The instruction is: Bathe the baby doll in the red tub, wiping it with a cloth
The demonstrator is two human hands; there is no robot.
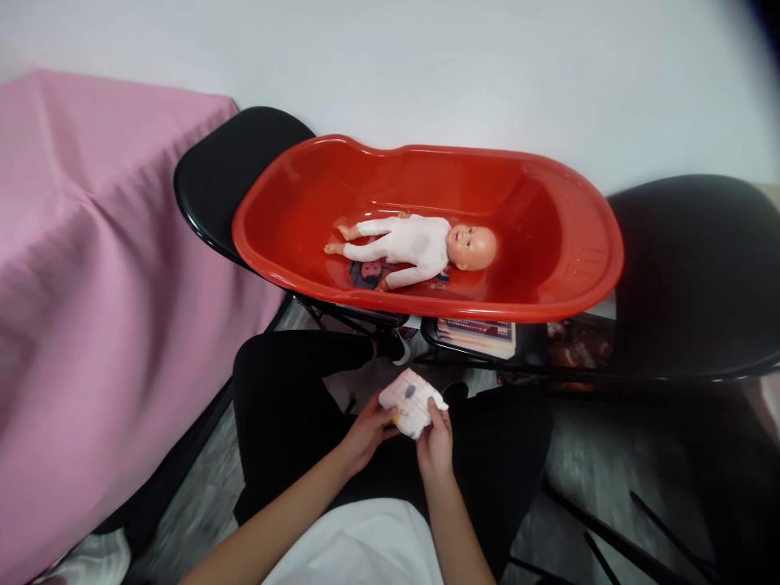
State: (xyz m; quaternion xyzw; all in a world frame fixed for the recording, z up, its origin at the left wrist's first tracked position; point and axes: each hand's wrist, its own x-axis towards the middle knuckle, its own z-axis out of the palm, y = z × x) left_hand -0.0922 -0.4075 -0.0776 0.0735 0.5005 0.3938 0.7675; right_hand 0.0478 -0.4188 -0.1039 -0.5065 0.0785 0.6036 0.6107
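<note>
Between my hands, above my lap, is a small folded white cloth (409, 398) with a grey spot and a yellow mark. My left hand (370, 431) grips its left lower edge, thumb on top. On its right side my right hand (436, 439) pinches it the same way. Beyond them a baby doll (420, 244) in a white bodysuit lies on its back in a red baby bathtub (585, 219), head to the right and feet to the left. Neither hand touches the doll or the tub.
The tub rests across black chairs (688, 268), with another black seat (244, 162) under its left end. A stack of printed booklets (478, 337) lies below its front edge. Pink cloth (122, 325) drapes down on the left. A white wall (426, 65) stands behind.
</note>
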